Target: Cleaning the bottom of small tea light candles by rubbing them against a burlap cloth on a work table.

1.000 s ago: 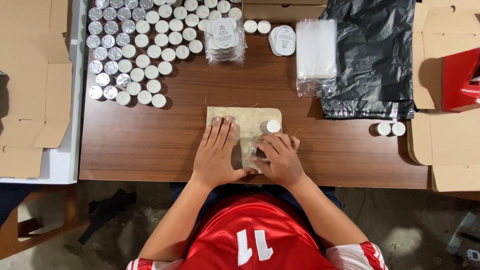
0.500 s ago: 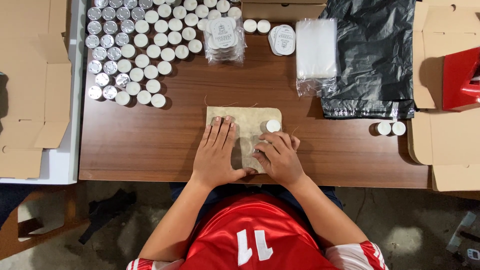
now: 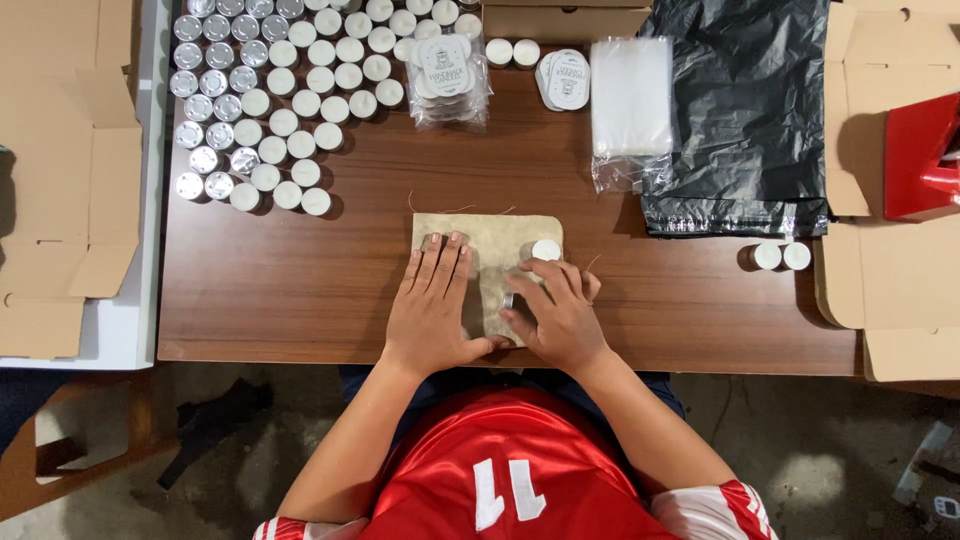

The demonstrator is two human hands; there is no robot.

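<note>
At frame centre, the left hand (image 3: pixel 432 305) is pressing flat on the burlap pouch (image 3: pixel 487 262) while the right hand (image 3: pixel 560 312) fingers are pinching a small tin (image 3: pixel 513 300), one white candle (image 3: pixel 546 250) lying unpacked.

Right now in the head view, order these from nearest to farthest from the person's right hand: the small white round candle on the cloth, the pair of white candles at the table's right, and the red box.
1. Small white round candle, just above the right hand on the beige cloth.
2. Pair of white candles, farther right.
3. Red box, far right edge.
</note>
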